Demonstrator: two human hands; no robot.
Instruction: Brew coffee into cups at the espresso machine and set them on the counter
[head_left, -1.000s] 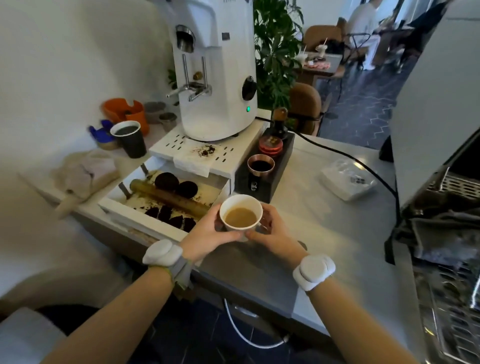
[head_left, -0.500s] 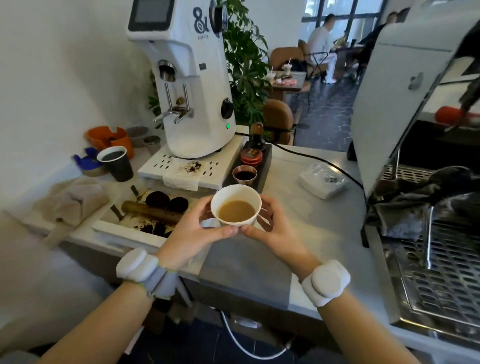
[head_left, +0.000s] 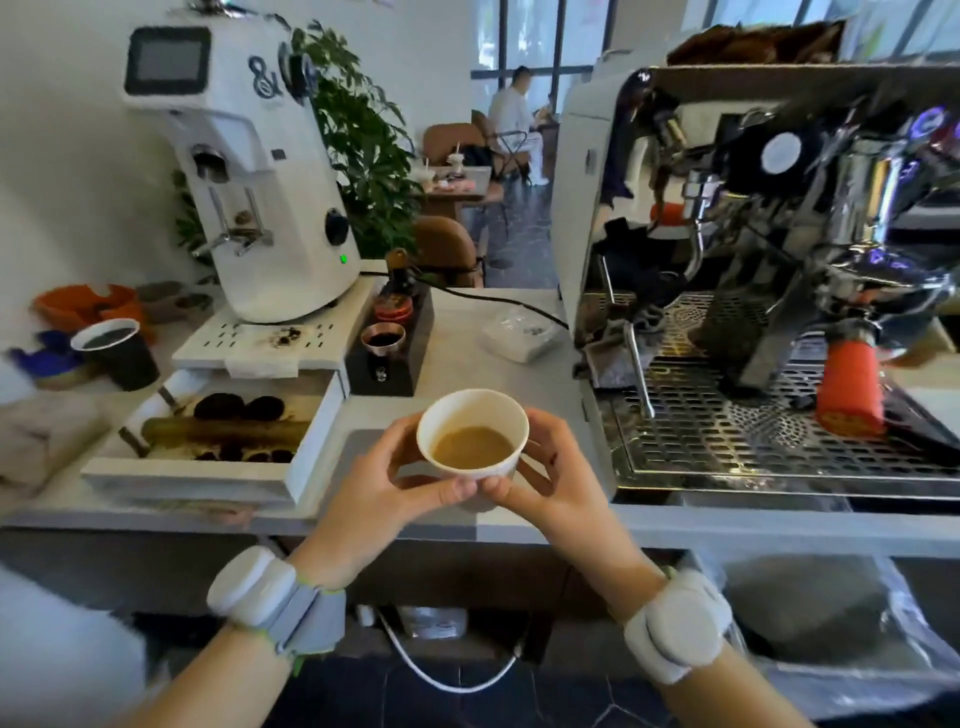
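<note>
Broadly, the espresso machine (head_left: 769, 291) fills the frame from one to four o'clock, its perforated drip tray (head_left: 753, 441) gleaming under a portafilter with an orange handle (head_left: 852, 389) that hangs at three o'clock, presumably locked in for brewing. At ten to eleven o'clock stands the white coffee grinder (head_left: 260, 176), raised on a slotted white base, with an open knock box (head_left: 208, 431) of spent coffee pucks just below it at nine o'clock, so grounds can be dumped within reach of the grinder. The grey counter (head_left: 467, 332) runs between the two machines, and a dark tamping station (head_left: 389, 343) with a copper dosing cup sits on it near the centre, just right of the grinder. A black paper cup (head_left: 117, 353) stands at nine o'clock, well apart from the action. At dead centre, slightly toward six o'clock, the white paper cup (head_left: 472, 441) of light-brown coffee is cradled above the counter's near edge: the left hand (head_left: 384, 493) wraps its fingers round the cup's left wall and the right hand (head_left: 550, 483) does the same on the right, thumbs nearly meeting at the front (a two-handed hold that likely keeps the liquid level). Judging by this, the cup is filled and is about to be set down.
</note>
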